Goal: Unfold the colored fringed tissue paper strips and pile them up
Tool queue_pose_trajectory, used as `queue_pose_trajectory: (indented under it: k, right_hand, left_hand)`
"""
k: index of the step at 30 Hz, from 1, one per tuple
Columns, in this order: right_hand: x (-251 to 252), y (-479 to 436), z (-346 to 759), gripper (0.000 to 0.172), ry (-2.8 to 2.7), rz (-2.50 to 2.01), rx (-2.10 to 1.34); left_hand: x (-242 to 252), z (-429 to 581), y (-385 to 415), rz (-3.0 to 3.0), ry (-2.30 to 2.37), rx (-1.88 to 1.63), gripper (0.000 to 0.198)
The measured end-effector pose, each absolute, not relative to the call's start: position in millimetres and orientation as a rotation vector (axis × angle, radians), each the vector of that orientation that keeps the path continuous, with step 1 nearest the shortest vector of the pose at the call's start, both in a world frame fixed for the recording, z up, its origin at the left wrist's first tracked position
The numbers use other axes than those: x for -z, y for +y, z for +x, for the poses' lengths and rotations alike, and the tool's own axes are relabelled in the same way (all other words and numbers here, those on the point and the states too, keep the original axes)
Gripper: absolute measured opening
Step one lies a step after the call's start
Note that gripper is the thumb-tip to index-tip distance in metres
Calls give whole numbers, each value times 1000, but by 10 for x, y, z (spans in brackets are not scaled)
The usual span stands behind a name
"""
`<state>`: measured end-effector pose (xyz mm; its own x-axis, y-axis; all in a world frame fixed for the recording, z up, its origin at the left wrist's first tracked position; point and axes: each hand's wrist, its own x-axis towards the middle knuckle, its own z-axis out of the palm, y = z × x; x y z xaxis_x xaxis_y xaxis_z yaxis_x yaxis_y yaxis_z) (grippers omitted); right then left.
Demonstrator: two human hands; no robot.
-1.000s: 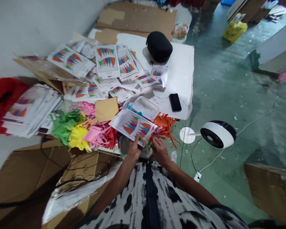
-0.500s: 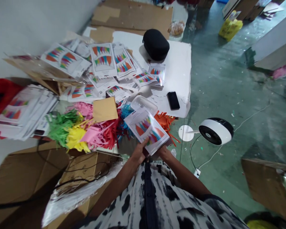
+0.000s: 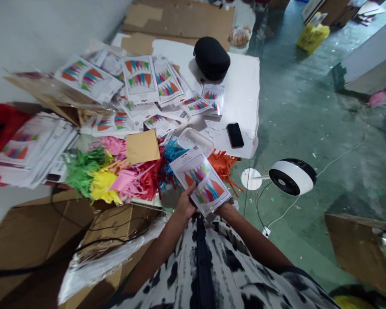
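A flat bunting packet, printed with colourful tassels and sleeved in clear plastic, is held tilted in front of my body. At its left edge my left hand grips it, thumb on the front. My right hand holds the lower right corner from below, its fingers mostly hidden behind the packet. Just beyond lie cut tissue tassels: orange, blue, red, pink, yellow and green. A clear plastic tray sits behind the packet.
Several printed packets are heaped at the back left, with a stack of cards further left. A black case and a phone lie on the white table. A white fan stands to the right; cardboard boxes sit below.
The packet has shifted slightly down and right, its front now less glared. My left thumb lies a little higher along its edge.
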<state>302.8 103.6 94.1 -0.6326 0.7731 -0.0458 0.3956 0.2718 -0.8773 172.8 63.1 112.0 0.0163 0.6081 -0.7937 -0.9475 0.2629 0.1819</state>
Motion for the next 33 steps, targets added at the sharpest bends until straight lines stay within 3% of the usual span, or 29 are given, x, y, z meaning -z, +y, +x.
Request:
queue_pose_trajectory:
  k: [3,9,14,20,22,25,28,31,33]
  right_hand:
    - [-1076,1032,3124,30,-2208,-987,-1335]
    - [-1399,795,3458,40,-2028,-1119,-1076]
    - [-1304,620,3173,71,-1381,-1254,-1653]
    - [-1311,989,3005,49,-646,-1375,-1542]
    - [-1381,1206,3270,46,-735,-1393,-1457]
    - [-1532,1497,3733,38,-1071,-1412,-1421]
    - [-1753,1689,3974,34,-1405,-1311,-1582]
    - [-2009,1772,3923,28,-1655,-1204,-1695]
    - [-2145,1765,3802,29,-1663,-1146,-1735]
  left_hand:
    - [-1102,1555,670,-457,919,-1340,26]
    - [-1095,1142,793,-443,1019,-1628,25]
    - [-1310,1380,938,-235,902,-1659,47]
    - [-1413,1744,723,18,898,-1479,45]
    - [-1367,1599,509,152,1053,-1350,44]
    - [-1391,1241,254,616,1410,-874,42]
    - [-1600,952,279,927,1673,-1019,31]
    - [-1808,837,510,1006,1502,-1226,73]
    - [-1842,834,624,835,1376,-1170,73]
